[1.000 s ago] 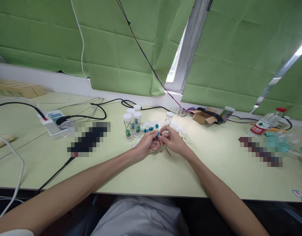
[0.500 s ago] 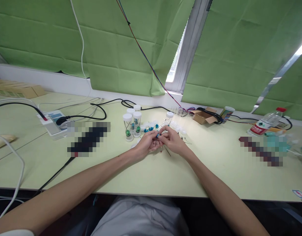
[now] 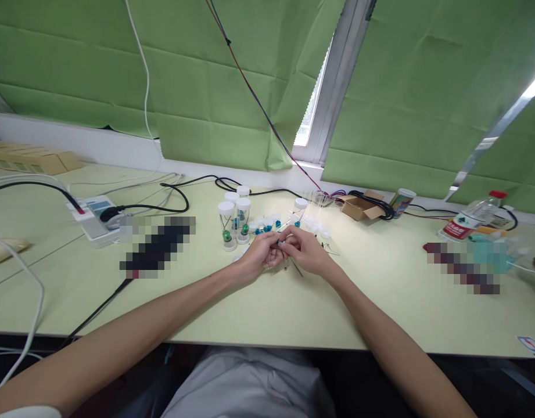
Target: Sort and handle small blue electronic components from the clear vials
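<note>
- A small blue piece (image 3: 279, 241) is pinched by the left hand (image 3: 262, 252) and the right hand (image 3: 304, 249).
- More of it is now covered, so its shape is hard to see.

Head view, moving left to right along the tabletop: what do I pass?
Power strip, leftmost white-capped vial, left hand, right hand, open cardboard box, patterned can, red-capped bottle.

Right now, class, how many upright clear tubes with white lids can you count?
5. Beyond the left hand cluster four: near-left tube, near-right tube, middle tube, rear tube. A fifth tube stands beyond the right hand. Others may be hidden.
</note>
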A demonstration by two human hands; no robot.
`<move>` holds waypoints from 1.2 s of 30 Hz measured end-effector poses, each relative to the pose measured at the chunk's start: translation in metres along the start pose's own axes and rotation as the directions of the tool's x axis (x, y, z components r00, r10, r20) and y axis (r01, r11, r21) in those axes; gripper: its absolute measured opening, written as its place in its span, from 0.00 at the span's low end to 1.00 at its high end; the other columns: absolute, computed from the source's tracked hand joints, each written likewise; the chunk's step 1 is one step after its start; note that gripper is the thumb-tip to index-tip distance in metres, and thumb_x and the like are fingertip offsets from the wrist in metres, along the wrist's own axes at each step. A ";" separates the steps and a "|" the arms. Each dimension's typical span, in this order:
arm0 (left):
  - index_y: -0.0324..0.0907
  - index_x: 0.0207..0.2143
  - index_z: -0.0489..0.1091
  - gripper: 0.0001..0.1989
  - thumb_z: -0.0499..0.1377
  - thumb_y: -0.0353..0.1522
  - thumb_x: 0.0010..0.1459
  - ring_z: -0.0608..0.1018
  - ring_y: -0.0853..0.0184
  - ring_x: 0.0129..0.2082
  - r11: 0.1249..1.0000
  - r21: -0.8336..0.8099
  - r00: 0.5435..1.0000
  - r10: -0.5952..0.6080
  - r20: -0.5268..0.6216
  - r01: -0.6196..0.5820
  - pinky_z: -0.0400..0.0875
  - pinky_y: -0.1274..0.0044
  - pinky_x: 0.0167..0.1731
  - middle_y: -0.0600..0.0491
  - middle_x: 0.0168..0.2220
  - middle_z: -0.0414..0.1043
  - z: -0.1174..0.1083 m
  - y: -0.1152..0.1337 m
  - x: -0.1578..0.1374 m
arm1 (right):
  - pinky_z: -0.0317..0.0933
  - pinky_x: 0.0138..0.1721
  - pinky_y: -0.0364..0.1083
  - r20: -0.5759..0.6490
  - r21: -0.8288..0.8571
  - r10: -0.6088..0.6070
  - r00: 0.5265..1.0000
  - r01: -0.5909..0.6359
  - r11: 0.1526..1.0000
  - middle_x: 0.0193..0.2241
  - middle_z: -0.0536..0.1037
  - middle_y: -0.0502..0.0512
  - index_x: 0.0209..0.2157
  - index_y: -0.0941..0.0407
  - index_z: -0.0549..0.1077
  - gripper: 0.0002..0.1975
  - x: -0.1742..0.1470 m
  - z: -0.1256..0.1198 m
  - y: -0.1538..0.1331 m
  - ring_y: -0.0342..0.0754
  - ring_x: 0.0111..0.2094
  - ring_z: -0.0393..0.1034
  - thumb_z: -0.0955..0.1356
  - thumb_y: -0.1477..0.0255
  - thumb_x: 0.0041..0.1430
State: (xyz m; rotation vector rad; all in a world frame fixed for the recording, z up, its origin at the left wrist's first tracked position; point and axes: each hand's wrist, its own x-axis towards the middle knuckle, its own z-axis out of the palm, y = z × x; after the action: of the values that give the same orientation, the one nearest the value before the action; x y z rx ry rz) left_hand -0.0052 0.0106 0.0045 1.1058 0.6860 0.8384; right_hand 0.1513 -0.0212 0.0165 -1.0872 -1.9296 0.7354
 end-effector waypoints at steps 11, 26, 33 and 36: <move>0.40 0.29 0.66 0.13 0.58 0.40 0.60 0.65 0.74 0.13 0.991 0.112 0.997 0.074 0.035 -0.078 0.49 0.83 0.13 0.53 0.17 0.66 -0.007 0.000 0.002 | 0.60 0.31 0.44 0.015 -0.072 -0.041 0.999 0.042 0.997 0.23 0.78 0.47 0.34 0.53 0.66 0.01 -0.001 0.001 -0.002 0.44 0.23 0.67 0.64 0.74 0.60; 0.42 0.28 0.67 0.12 0.55 0.38 0.62 0.65 0.72 0.15 0.890 0.397 0.967 0.255 -0.023 -0.225 0.53 0.80 0.17 0.56 0.15 0.64 -0.007 0.003 -0.003 | 0.64 0.31 0.47 -0.017 -0.065 -0.040 0.999 0.038 0.997 0.25 0.78 0.50 0.28 0.53 0.69 0.08 -0.001 0.012 -0.002 0.46 0.21 0.68 0.63 0.76 0.60; 0.43 0.28 0.65 0.13 0.51 0.38 0.64 0.66 0.68 0.18 0.717 0.638 0.920 0.391 -0.032 -0.282 0.56 0.78 0.22 0.57 0.15 0.61 -0.005 0.006 -0.007 | 0.65 0.28 0.47 -0.086 0.012 0.000 0.996 0.001 1.000 0.24 0.78 0.50 0.28 0.53 0.72 0.08 0.000 0.019 -0.002 0.46 0.20 0.68 0.63 0.75 0.59; 0.44 0.28 0.65 0.12 0.51 0.36 0.64 0.67 0.67 0.20 0.652 0.699 0.899 0.436 -0.030 -0.293 0.56 0.76 0.25 0.56 0.17 0.64 -0.005 0.006 -0.007 | 0.65 0.26 0.46 -0.119 0.043 0.026 0.993 -0.021 0.999 0.21 0.75 0.50 0.26 0.54 0.73 0.09 0.000 0.021 -0.001 0.45 0.19 0.66 0.64 0.76 0.58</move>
State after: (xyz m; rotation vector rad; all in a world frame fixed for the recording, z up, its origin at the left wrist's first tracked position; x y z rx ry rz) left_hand -0.0145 0.0081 0.0089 1.9040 0.9998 1.0897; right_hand 0.1330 -0.0240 0.0066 -1.1055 -1.7955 0.7048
